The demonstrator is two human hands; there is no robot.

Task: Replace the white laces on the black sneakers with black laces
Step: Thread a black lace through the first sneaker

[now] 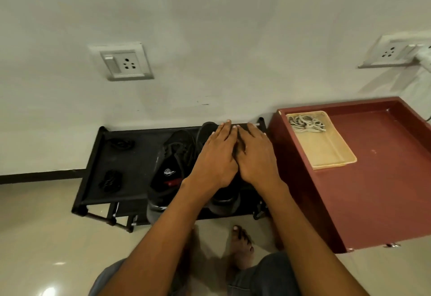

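Both hands flat, fingers straight, side by side over the right sneaker (224,199) on the black rack (130,156): left hand (215,158), right hand (255,156), gripping nothing. Left sneaker (171,170) just beside. Black laces (121,143) bundled at rack's left. White laces (305,124) in tray (326,153) on red table (384,179).

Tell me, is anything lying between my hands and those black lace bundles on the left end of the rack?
Yes. The left sneaker sits on the rack between your left hand and the two black lace bundles. Your right hand is farther still. You can reach over the shoe.
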